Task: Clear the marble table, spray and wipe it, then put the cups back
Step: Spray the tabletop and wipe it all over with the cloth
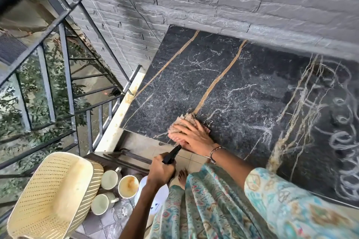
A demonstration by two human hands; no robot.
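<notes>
Pressing a cloth (181,122) under flat right hand (191,135) fingers on marble table (242,87), left hand (162,169) gripping spray bottle (172,154)

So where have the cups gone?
The cups are off the table, grouped at lower left beside the cream basket, just left of the left hand.

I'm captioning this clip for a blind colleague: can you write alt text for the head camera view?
A person's right hand presses a beige fluffy cloth flat onto the near edge of a black marble table with gold veins, while the left hand grips a black spray bottle trigger. Three pale ceramic cups stand below on the floor, beside a cream perforated plastic basket.
</notes>
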